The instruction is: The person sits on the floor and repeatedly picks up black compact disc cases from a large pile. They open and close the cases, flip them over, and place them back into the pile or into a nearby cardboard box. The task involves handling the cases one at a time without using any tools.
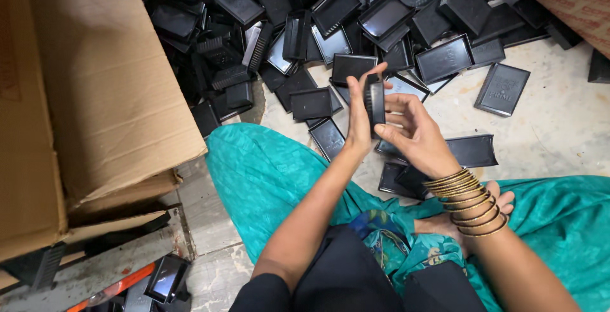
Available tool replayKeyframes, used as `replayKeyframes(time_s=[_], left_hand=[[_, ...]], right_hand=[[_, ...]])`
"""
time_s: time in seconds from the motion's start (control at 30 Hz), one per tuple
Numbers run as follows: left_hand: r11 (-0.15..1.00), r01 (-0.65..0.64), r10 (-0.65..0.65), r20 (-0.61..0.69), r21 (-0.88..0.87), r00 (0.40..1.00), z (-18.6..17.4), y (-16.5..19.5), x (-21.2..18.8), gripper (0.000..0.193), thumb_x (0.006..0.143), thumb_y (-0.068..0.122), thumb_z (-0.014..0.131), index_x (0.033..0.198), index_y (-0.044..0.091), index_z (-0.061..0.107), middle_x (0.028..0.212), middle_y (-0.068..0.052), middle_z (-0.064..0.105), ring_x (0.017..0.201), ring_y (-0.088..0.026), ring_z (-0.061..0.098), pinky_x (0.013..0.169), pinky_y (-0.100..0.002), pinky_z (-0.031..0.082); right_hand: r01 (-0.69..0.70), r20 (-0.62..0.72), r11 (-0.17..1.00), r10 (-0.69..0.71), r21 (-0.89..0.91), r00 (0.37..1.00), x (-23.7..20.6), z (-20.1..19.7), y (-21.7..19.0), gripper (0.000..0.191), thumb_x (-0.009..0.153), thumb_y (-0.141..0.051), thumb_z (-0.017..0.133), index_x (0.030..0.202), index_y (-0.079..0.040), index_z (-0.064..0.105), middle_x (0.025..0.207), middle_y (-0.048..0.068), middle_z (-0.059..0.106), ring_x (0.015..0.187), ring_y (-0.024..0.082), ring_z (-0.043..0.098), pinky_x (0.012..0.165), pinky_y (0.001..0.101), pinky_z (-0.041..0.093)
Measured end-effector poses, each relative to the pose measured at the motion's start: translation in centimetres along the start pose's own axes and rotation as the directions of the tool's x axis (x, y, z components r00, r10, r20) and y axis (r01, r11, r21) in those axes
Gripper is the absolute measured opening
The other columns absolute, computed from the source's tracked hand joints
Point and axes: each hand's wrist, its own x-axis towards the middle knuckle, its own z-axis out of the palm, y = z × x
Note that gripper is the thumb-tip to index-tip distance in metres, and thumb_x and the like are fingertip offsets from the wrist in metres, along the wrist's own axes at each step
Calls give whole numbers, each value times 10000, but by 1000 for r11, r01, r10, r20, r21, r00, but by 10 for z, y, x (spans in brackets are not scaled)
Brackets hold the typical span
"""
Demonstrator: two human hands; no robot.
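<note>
Concrete floor (559, 128) w/ heap of black plastic trays (356, 13), top cut off; left hand (358, 121) & right hand (416, 135) clasp one tray (376, 103) edge-on, face hidden.

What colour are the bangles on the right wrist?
The bangles are gold, seen clearly in the head view.

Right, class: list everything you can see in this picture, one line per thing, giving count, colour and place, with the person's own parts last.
Flat rectangular black plastic trays: many, black, heaped on the floor ahead.
Single black plastic tray: one, black, held upright between both hands.
Large brown cardboard box: one, brown, at left.
Pale stone floor: one, beige, beneath the heap.
Teal fabric garment: one, teal, across the lap.
Thin gold bangles: many, gold, right wrist.
Left hand: fingers on the tray.
Right hand: fingers on the tray.
</note>
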Motion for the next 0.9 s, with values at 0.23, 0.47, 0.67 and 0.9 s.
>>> replayKeyframes(time_s=[0.23,0.47,0.67,0.9], left_hand=[[982,76,-65,65,-175,996,7,7,-3,772,1027,675,333,1533,99,431,1327,-94,575,1125,-159,603,973,-310,517],[998,-9,2,-100,-68,995,0,3,6,741,1072,623,335,1571,82,419,1047,-69,572,914,-145,590,808,-304,529],[982,-80,100,-116,171,988,-3,8,5,718,1082,623,286,1524,81,449,1037,-65,594,916,-145,609,822,-294,549],[989,-54,49,-41,-138,998,1,22,3,643,1056,591,269,1459,118,434,1015,-140,696,920,-185,659,819,-317,555]], right_hand=[[21,-181,982,-55,-186,982,-1,-5,-6,713,865,-97,788,1485,-65,436,1311,122,643,1182,194,658,1022,351,558],[63,-158,970,-102,-236,982,-4,-2,-24,731,852,-141,809,1499,-78,477,1325,115,648,1174,200,675,1004,349,567],[103,-88,808,-189,-581,978,-10,6,-22,715,813,-225,859,1439,-67,553,1223,162,642,1077,286,691,949,381,565],[44,-41,980,-53,-194,998,-1,-1,3,824,850,-276,821,1514,-77,374,1214,145,659,1058,239,671,883,345,556]])
